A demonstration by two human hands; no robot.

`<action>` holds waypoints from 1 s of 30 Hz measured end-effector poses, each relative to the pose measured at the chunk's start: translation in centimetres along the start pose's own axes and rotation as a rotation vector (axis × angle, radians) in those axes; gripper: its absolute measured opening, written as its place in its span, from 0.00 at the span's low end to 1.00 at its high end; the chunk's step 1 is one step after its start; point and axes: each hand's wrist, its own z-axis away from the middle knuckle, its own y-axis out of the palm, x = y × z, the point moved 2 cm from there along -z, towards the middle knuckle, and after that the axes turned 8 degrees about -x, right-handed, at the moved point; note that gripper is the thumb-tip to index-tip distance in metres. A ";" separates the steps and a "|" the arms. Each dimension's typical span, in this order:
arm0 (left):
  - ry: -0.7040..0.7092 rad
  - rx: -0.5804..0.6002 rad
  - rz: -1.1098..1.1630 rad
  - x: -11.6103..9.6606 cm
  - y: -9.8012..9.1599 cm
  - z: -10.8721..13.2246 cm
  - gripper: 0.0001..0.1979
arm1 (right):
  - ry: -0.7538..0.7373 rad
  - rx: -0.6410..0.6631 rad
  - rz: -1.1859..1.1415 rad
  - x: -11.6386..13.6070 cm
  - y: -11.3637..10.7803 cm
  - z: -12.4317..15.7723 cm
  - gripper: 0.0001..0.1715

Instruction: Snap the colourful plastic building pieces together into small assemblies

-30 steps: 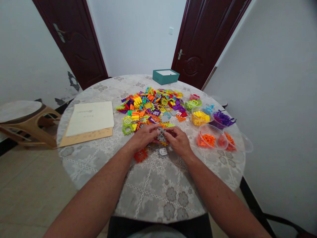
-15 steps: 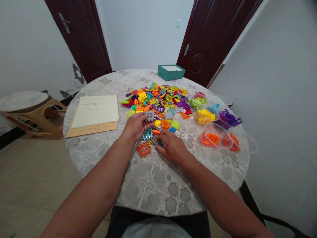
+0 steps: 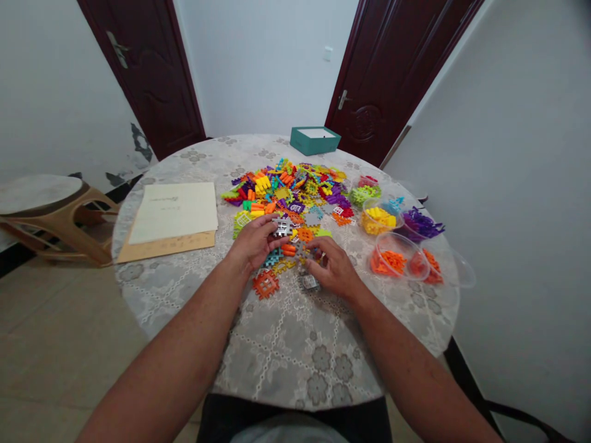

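My left hand is closed on a grey square building piece with notched edges and a window-like grid, lifted over the near side of the pile. Facing it, my right hand has thumb and fingers curled around the edge of another grey notched piece, partly hidden by the fingers. Just below the right fingertips lies a grey piece with a white window frame. An orange square piece rests on the tablecloth below my left hand. Orange pegs and a blue notched piece sit between the hands.
A heap of multicoloured building pieces covers the table's middle. On the right stand clear tubs with yellow pieces, purple pieces and orange pieces. Paper sheets lie left; a green box stands at the back.
My right hand has moved slightly right and up, its fingers now curled at a grey piece. The grey window piece beneath it has come into view. My left hand keeps its piece.
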 end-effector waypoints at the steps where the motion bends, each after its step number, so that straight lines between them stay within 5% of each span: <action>1: -0.009 0.018 -0.010 0.0 0.1 0.1 0.13 | 0.010 -0.026 -0.006 -0.2 -0.1 0.0 0.15; 9: -0.145 0.231 -0.093 0.7 1.0 1.7 0.11 | -0.106 -0.188 0.074 -0.4 -0.5 -0.2 0.18; 20: -0.121 0.371 -0.187 1.5 1.4 2.3 0.18 | -0.160 -0.088 0.119 0.0 0.7 -0.4 0.22; 25: -0.042 0.289 -0.207 1.7 1.4 1.9 0.21 | -0.129 -0.134 0.071 -0.3 0.5 -0.7 0.22; 30: 0.035 0.116 -0.043 0.7 0.6 0.5 0.19 | 0.084 -0.214 0.230 -2.3 -0.4 -3.1 0.18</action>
